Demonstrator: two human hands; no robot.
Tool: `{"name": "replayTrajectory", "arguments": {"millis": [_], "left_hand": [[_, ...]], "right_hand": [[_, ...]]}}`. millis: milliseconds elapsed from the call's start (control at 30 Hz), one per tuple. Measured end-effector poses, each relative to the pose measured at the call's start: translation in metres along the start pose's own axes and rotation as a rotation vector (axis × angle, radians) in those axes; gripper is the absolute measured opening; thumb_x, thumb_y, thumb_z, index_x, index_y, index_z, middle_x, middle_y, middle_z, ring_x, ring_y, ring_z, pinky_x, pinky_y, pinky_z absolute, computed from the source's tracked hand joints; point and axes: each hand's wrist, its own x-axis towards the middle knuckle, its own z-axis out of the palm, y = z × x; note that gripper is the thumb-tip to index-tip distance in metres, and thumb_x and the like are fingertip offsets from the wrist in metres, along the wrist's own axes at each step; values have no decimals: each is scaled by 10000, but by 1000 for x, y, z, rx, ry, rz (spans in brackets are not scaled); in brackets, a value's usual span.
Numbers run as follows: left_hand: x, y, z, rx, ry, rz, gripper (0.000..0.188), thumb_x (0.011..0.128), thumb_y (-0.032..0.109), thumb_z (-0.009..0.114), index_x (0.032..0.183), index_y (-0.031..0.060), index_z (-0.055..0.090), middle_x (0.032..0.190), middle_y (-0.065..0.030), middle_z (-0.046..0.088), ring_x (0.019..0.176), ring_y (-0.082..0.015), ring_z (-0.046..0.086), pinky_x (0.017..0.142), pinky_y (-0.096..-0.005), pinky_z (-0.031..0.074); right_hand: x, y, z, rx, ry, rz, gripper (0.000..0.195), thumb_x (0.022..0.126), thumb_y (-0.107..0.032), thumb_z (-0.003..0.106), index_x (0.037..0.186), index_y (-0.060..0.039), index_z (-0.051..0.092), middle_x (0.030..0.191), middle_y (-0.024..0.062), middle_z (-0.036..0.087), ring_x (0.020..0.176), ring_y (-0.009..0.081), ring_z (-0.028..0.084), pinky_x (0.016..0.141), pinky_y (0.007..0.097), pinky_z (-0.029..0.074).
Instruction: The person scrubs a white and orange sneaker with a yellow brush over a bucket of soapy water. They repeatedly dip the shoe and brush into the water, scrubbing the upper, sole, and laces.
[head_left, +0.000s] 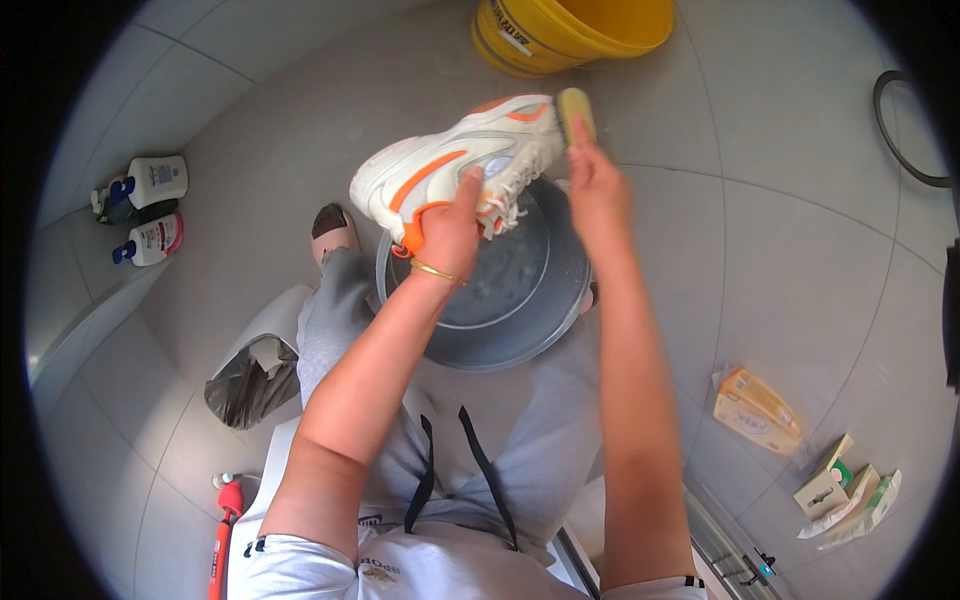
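A white sneaker with orange trim and white laces is held on its side by my left hand, the fingers inside its collar and the thumb on its tongue. In my right hand is a scrub brush with a yellowish back and dark bristles. Its bristles meet the sneaker's toe, and the brush looks slightly blurred. Below both hands a grey plastic basin stands on the floor between my legs, with what looks like water in it. The sneaker hides part of the basin's far rim.
A yellow bucket stands ahead. At left are pump bottles on a ledge and a lined waste bin. Tissue packs and a small box hang or lie at right; their support is unclear. A dark hoop is at far right.
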Motion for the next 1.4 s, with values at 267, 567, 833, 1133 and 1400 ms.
{"name": "replayTrajectory", "arguments": {"millis": [267, 567, 833, 1133, 1400], "left_hand": [[1, 11, -4, 97, 46, -41, 311, 995, 262, 624, 1176, 11, 641, 955, -23, 677, 721, -94, 594, 579, -263, 446], [2, 7, -5, 14, 46, -49, 356, 1000, 203, 617, 1282, -12, 596, 1229, -93, 642, 1030, -180, 644, 831, -310, 533], [4, 15, -14, 26, -56, 52, 345, 985, 191, 642, 1242, -36, 602, 1195, -88, 666, 966, -168, 669, 789, -292, 541], [-19, 15, -16, 246, -355, -250, 363, 990, 341, 627, 1131, 10, 679, 984, -11, 688, 817, -73, 613, 641, -259, 487], [-28, 11, -12, -386, -153, -74, 589, 1042, 482, 489, 1386, 6, 450, 1324, -124, 579, 1222, -204, 573, 1043, -377, 468]], "right_hand": [[13, -9, 7, 20, -34, 6, 418, 1033, -246, 490, 1449, -259, 527, 904, 204, 705, 754, 411, 685, 706, 496, 552], [25, 12, 10, -70, 25, -21, 431, 1042, -316, 462, 1472, -329, 482, 904, 209, 706, 827, 434, 672, 749, 523, 531], [-36, -5, 18, -66, -18, -94, 444, 1025, -243, 545, 1466, -283, 510, 1020, 232, 702, 935, 386, 694, 795, 434, 548], [-81, 16, 6, 394, 212, 144, 468, 1062, -197, 491, 1526, -166, 432, 1459, 164, 548, 1321, 221, 540, 1061, 319, 427], [-96, 31, 26, 415, 174, 214, 472, 1070, -201, 475, 1532, -131, 409, 1489, 147, 522, 1331, 210, 530, 1071, 315, 422]]}}
